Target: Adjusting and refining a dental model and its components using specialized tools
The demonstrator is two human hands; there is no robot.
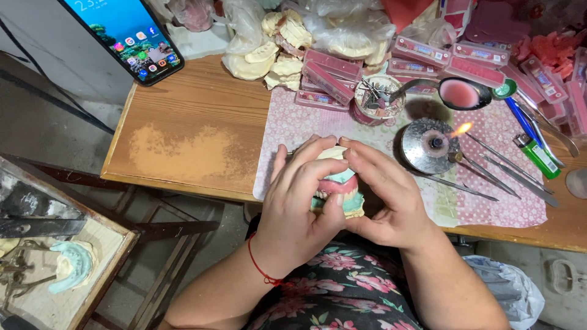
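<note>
Fingers of both hands close around a dental cast with a pink wax denture [338,186], held just above the near edge of the wooden table [195,116]. The left hand [299,195] wraps it from the side, thumb pressed on the pink wax; the right hand [385,192] cups the other side, fingertips meeting over the pale plaster top. Most of the cast is hidden by the fingers; a teal base shows beneath. Just beyond, on a pink patterned mat [489,201], a small metal alcohol burner [428,145] carries a lit flame, with slim metal instruments [489,174] beside it. A green lighter [538,156] lies further right. Plaster casts [278,52] pile up behind.
</note>
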